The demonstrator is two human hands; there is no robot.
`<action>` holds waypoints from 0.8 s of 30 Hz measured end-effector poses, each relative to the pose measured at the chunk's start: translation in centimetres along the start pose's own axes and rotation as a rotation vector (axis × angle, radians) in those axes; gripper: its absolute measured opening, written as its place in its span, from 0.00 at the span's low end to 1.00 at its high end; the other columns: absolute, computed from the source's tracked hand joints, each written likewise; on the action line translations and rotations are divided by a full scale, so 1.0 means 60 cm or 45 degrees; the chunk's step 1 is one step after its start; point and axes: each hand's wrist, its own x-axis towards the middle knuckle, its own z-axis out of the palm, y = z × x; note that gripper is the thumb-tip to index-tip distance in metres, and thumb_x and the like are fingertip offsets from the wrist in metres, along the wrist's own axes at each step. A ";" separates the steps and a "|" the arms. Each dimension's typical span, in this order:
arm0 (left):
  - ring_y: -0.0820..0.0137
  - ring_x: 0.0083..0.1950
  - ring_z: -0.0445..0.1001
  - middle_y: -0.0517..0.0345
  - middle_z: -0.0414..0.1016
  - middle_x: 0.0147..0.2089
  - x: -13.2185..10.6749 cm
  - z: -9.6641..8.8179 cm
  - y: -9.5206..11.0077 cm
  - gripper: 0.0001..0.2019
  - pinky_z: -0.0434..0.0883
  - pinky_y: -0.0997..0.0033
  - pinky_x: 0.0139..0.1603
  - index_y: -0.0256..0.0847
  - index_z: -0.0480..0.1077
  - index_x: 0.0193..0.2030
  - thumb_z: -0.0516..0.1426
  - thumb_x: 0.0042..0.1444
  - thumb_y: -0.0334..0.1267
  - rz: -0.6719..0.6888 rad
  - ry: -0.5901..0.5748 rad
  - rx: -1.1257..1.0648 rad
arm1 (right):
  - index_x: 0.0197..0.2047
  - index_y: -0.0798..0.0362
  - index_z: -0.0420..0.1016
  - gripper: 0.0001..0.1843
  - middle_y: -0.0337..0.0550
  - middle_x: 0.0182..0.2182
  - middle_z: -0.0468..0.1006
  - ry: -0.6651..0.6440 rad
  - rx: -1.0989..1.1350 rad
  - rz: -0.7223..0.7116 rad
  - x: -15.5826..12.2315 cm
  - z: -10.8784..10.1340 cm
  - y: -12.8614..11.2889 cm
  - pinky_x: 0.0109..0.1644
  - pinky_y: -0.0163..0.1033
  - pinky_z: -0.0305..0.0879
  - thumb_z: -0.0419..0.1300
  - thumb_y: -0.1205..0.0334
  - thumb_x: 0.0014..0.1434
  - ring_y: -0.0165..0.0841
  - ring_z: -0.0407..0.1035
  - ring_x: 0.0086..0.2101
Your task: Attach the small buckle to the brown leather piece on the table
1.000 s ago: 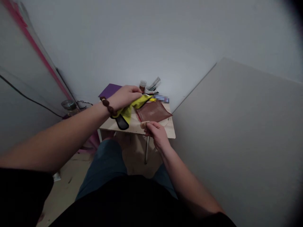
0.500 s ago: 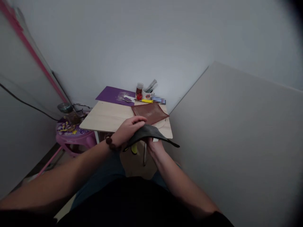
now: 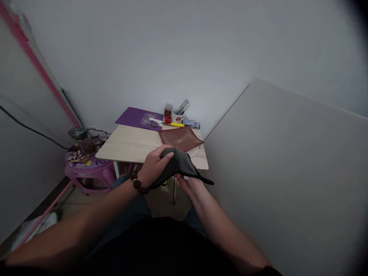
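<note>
A dark grey sheet, like leather with a black edge (image 3: pixel 180 163), is held up over the front of the small table. My left hand (image 3: pixel 155 165), with a beaded bracelet at the wrist, grips its left side, thumb on top. Beneath the sheet's near edge is my right hand (image 3: pixel 190 184), its fingers closed and mostly hidden. A small white bit shows beside it; I cannot make out what it is. Just beyond the sheet a brown leather piece (image 3: pixel 181 138) lies flat on the wooden tabletop (image 3: pixel 129 142).
A purple sheet (image 3: pixel 135 117) covers the table's back left. Behind the brown piece are a yellow-handled cutter (image 3: pixel 177 125), a white mug (image 3: pixel 177 118) with tools, and a jar (image 3: pixel 168 110). A pink stool (image 3: pixel 89 173) holds a glass jar (image 3: pixel 83 142). A pale panel (image 3: pixel 281 165) stands right.
The dark sheet has been bent into a sharper fold, its near face tipping more into view. My left hand has moved slightly down with it; my right hand stays underneath.
</note>
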 end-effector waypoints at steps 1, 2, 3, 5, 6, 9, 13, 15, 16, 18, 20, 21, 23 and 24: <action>0.55 0.61 0.84 0.50 0.88 0.59 0.004 -0.005 0.002 0.19 0.76 0.57 0.68 0.42 0.82 0.60 0.59 0.74 0.51 -0.010 0.056 0.014 | 0.36 0.44 0.78 0.24 0.42 0.30 0.83 -0.024 0.046 0.016 -0.001 -0.004 -0.004 0.41 0.45 0.79 0.78 0.34 0.56 0.41 0.78 0.37; 0.56 0.59 0.84 0.50 0.88 0.57 0.007 -0.010 0.003 0.19 0.76 0.57 0.66 0.41 0.82 0.58 0.59 0.74 0.52 -0.020 0.101 0.024 | 0.37 0.45 0.80 0.22 0.41 0.31 0.84 -0.038 0.091 0.027 -0.002 -0.010 -0.010 0.40 0.44 0.78 0.80 0.39 0.53 0.39 0.77 0.35; 0.56 0.57 0.84 0.50 0.88 0.55 0.009 -0.015 0.004 0.19 0.76 0.58 0.64 0.41 0.82 0.57 0.59 0.74 0.53 -0.024 0.125 0.032 | 0.39 0.46 0.82 0.21 0.41 0.33 0.86 -0.032 0.125 0.031 0.000 -0.019 -0.018 0.40 0.43 0.78 0.81 0.43 0.52 0.38 0.77 0.35; 0.57 0.54 0.84 0.51 0.88 0.52 0.010 -0.024 0.005 0.20 0.76 0.59 0.60 0.41 0.81 0.54 0.57 0.76 0.54 0.002 0.112 0.069 | 0.43 0.47 0.86 0.19 0.42 0.38 0.88 0.089 0.138 0.005 0.006 -0.043 -0.040 0.40 0.41 0.77 0.80 0.46 0.54 0.37 0.78 0.35; 0.57 0.53 0.83 0.52 0.88 0.51 0.009 -0.027 0.006 0.20 0.76 0.59 0.59 0.41 0.81 0.53 0.56 0.77 0.54 0.025 0.078 0.101 | 0.43 0.48 0.87 0.18 0.42 0.39 0.89 0.192 0.137 -0.031 0.010 -0.056 -0.053 0.40 0.40 0.77 0.79 0.46 0.55 0.36 0.78 0.35; 0.57 0.53 0.84 0.53 0.88 0.50 0.002 -0.026 0.009 0.20 0.75 0.59 0.56 0.44 0.81 0.53 0.55 0.79 0.56 0.084 -0.166 0.204 | 0.42 0.49 0.88 0.19 0.43 0.39 0.90 0.421 0.019 -0.180 0.020 -0.087 -0.091 0.41 0.39 0.75 0.76 0.42 0.58 0.36 0.79 0.38; 0.54 0.63 0.86 0.53 0.88 0.64 -0.007 -0.008 0.019 0.19 0.78 0.56 0.65 0.48 0.80 0.66 0.58 0.77 0.52 0.145 -0.459 0.260 | 0.48 0.48 0.92 0.20 0.45 0.46 0.92 0.072 -0.459 -0.283 0.010 -0.081 -0.122 0.57 0.45 0.77 0.74 0.41 0.64 0.41 0.83 0.48; 0.53 0.67 0.86 0.51 0.86 0.69 -0.011 -0.001 0.025 0.23 0.79 0.54 0.68 0.48 0.76 0.73 0.59 0.75 0.48 0.155 -0.458 0.285 | 0.52 0.46 0.93 0.19 0.44 0.49 0.92 -0.173 -0.659 -0.263 -0.002 -0.066 -0.126 0.62 0.48 0.76 0.73 0.43 0.66 0.44 0.83 0.52; 0.52 0.68 0.86 0.49 0.85 0.71 -0.013 0.001 0.026 0.26 0.80 0.53 0.68 0.48 0.74 0.76 0.59 0.75 0.47 0.150 -0.446 0.300 | 0.54 0.45 0.92 0.19 0.44 0.51 0.92 -0.251 -0.724 -0.245 -0.007 -0.060 -0.125 0.64 0.49 0.75 0.73 0.44 0.66 0.45 0.83 0.53; 0.50 0.68 0.86 0.45 0.83 0.73 -0.017 0.002 0.028 0.31 0.81 0.52 0.68 0.46 0.68 0.82 0.58 0.74 0.45 0.131 -0.450 0.333 | 0.56 0.45 0.92 0.21 0.43 0.53 0.93 -0.324 -0.791 -0.209 -0.016 -0.051 -0.119 0.65 0.50 0.74 0.73 0.46 0.65 0.46 0.83 0.55; 0.49 0.68 0.87 0.43 0.81 0.75 -0.022 -0.001 0.027 0.37 0.81 0.50 0.67 0.46 0.62 0.87 0.57 0.73 0.43 0.122 -0.503 0.371 | 0.55 0.46 0.92 0.20 0.43 0.52 0.93 -0.323 -0.810 -0.191 -0.022 -0.048 -0.110 0.64 0.50 0.74 0.74 0.47 0.63 0.46 0.83 0.53; 0.48 0.67 0.87 0.43 0.81 0.76 -0.024 -0.002 0.026 0.38 0.81 0.49 0.67 0.46 0.59 0.88 0.57 0.73 0.43 0.120 -0.542 0.390 | 0.52 0.46 0.92 0.19 0.43 0.49 0.93 -0.307 -0.809 -0.187 -0.025 -0.047 -0.105 0.63 0.49 0.75 0.74 0.48 0.62 0.45 0.83 0.52; 0.48 0.67 0.87 0.43 0.80 0.77 -0.026 -0.004 0.023 0.40 0.81 0.48 0.66 0.48 0.55 0.90 0.57 0.73 0.43 0.117 -0.599 0.406 | 0.46 0.48 0.90 0.15 0.41 0.43 0.91 -0.246 -0.806 -0.186 -0.031 -0.046 -0.098 0.57 0.45 0.74 0.73 0.48 0.61 0.42 0.81 0.46; 0.48 0.68 0.86 0.44 0.79 0.77 -0.026 -0.005 0.020 0.40 0.81 0.48 0.67 0.49 0.55 0.90 0.58 0.74 0.44 0.121 -0.601 0.396 | 0.43 0.48 0.89 0.14 0.40 0.39 0.89 -0.202 -0.805 -0.182 -0.034 -0.045 -0.096 0.53 0.44 0.73 0.72 0.47 0.62 0.40 0.79 0.43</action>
